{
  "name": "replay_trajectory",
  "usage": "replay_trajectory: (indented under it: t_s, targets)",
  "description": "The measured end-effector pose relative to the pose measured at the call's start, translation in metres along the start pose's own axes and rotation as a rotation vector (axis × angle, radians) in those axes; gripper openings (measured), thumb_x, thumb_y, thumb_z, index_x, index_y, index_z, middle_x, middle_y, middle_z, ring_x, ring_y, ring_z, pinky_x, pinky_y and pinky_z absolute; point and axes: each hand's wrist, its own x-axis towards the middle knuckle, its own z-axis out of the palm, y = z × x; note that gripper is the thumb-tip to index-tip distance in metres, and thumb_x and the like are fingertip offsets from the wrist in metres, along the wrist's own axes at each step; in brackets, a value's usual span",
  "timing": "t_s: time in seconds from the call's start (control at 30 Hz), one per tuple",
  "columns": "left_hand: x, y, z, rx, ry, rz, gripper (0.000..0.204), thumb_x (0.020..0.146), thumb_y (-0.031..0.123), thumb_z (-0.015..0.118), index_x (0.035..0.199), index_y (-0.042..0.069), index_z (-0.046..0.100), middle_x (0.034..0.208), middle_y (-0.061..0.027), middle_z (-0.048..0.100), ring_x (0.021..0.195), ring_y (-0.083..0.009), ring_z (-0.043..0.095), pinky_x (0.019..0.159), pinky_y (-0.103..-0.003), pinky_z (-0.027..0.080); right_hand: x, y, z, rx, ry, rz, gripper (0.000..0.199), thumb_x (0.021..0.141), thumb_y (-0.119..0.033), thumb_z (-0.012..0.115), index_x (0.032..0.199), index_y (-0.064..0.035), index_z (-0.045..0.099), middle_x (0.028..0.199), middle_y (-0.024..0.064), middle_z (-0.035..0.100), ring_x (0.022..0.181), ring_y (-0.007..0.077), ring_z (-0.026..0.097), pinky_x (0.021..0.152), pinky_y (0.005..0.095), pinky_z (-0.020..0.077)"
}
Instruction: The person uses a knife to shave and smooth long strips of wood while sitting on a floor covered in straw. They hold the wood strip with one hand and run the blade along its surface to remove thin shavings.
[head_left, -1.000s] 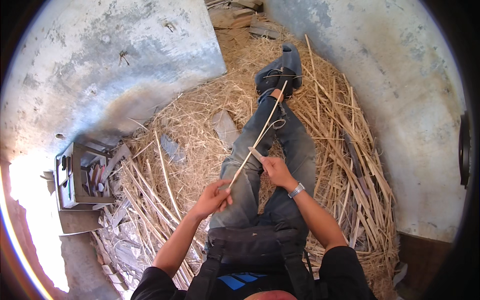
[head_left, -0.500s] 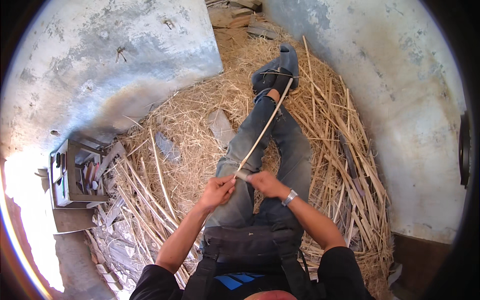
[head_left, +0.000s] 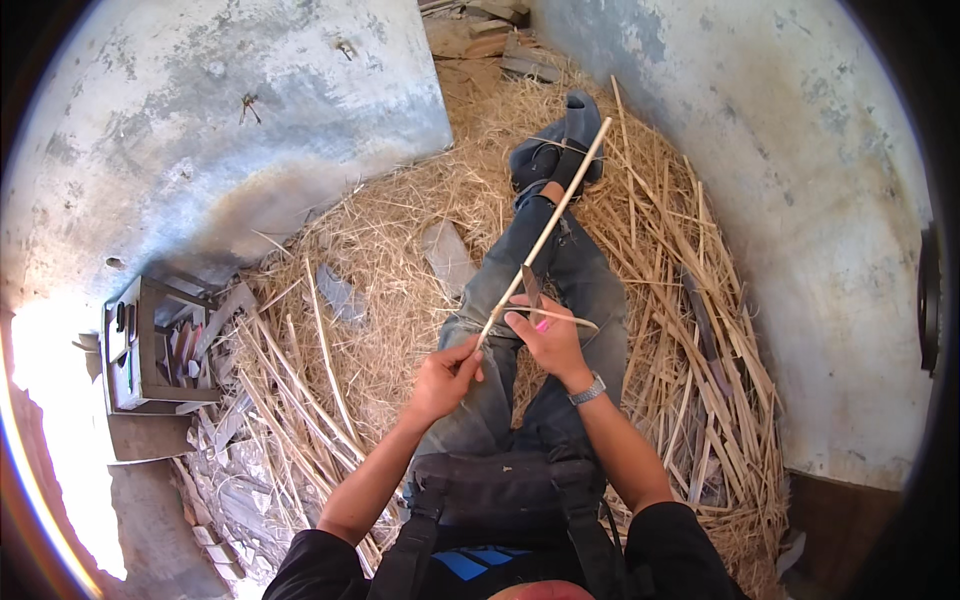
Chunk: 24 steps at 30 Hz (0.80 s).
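Observation:
A long pale cane-like stick (head_left: 562,205) slants over my outstretched legs, its far end above my crossed feet. Its near end is pinched in my left hand (head_left: 446,381), over my left thigh. My right hand (head_left: 552,346) is closed around a knife whose flat, brownish blade (head_left: 531,284) meets the stick's right side. Most of the knife's handle is hidden; a small pink patch shows between the fingers. From the stick near my right fingers, a thin curved strip (head_left: 578,321) reaches out to the right.
Straw and shavings (head_left: 385,255) cover the floor around my legs. Long split strips (head_left: 665,270) pile along the right wall, and more strips (head_left: 325,350) lie at left. A small wooden cabinet (head_left: 150,345) with things inside stands at far left. Flat slabs (head_left: 445,255) lie amid the straw.
My right hand has moved slightly away and right from my left hand, turning so the blade shows. The stick's far end has swung right and up. The curved strip now stands out.

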Motion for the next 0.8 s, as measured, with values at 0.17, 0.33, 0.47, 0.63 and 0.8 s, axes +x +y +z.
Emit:
replay_trajectory:
  t_s: [0.17, 0.33, 0.47, 0.63, 0.8]
  targets:
    - [0.007, -0.016, 0.01, 0.028, 0.054, 0.04, 0.036, 0.104, 0.015, 0.062, 0.135, -0.003, 0.065, 0.072, 0.0018, 0.066, 0.065, -0.003, 0.057, 0.059, -0.024, 0.047, 0.007, 0.005, 0.022, -0.099, 0.231, -0.093, 0.03, 0.093, -0.028, 0.077, 0.083, -0.001, 0.069, 0.061, 0.0069, 0.063, 0.053, 0.0149, 0.056, 0.053, 0.0328, 0.0429]
    - [0.027, -0.023, -0.011, 0.316, 0.173, -0.024, 0.035, 0.103, 0.014, 0.062, 0.134, -0.003, 0.066, 0.071, -0.0005, 0.067, 0.066, -0.0039, 0.059, 0.06, -0.025, 0.048, -0.022, -0.002, 0.029, -0.25, 0.06, -0.131, 0.037, 0.093, -0.028, 0.077, 0.071, -0.0015, 0.064, 0.06, 0.0147, 0.063, 0.051, 0.0263, 0.058, 0.052, 0.0361, 0.0444]
    - [0.043, -0.019, -0.031, 0.006, 0.326, 0.137, 0.032, 0.102, 0.018, 0.065, 0.129, 0.001, 0.071, 0.07, -0.0023, 0.071, 0.061, -0.0044, 0.061, 0.055, -0.024, 0.047, -0.039, 0.002, 0.021, -0.071, -0.003, -0.05, 0.035, 0.092, -0.023, 0.08, 0.07, 0.0001, 0.065, 0.063, 0.0064, 0.062, 0.059, 0.0098, 0.054, 0.055, 0.0299, 0.0434]
    - [0.023, 0.02, -0.023, 0.106, 0.194, -0.051, 0.029, 0.101, 0.018, 0.067, 0.124, 0.002, 0.074, 0.075, -0.0026, 0.075, 0.059, -0.0039, 0.06, 0.054, -0.024, 0.047, -0.003, -0.007, -0.035, -0.362, 0.305, 0.075, 0.027, 0.087, -0.021, 0.084, 0.103, -0.0039, 0.07, 0.068, 0.0, 0.056, 0.062, 0.0081, 0.049, 0.058, 0.0289, 0.0437]
    - [0.022, 0.002, -0.004, 0.136, 0.236, 0.028, 0.028, 0.101, 0.018, 0.067, 0.121, 0.001, 0.075, 0.077, -0.0056, 0.076, 0.053, -0.0042, 0.059, 0.05, -0.024, 0.047, 0.011, 0.0, -0.048, -0.45, 0.291, -0.032, 0.035, 0.083, -0.019, 0.085, 0.111, -0.0034, 0.071, 0.061, 0.0008, 0.055, 0.054, 0.0111, 0.052, 0.053, 0.0312, 0.0435]
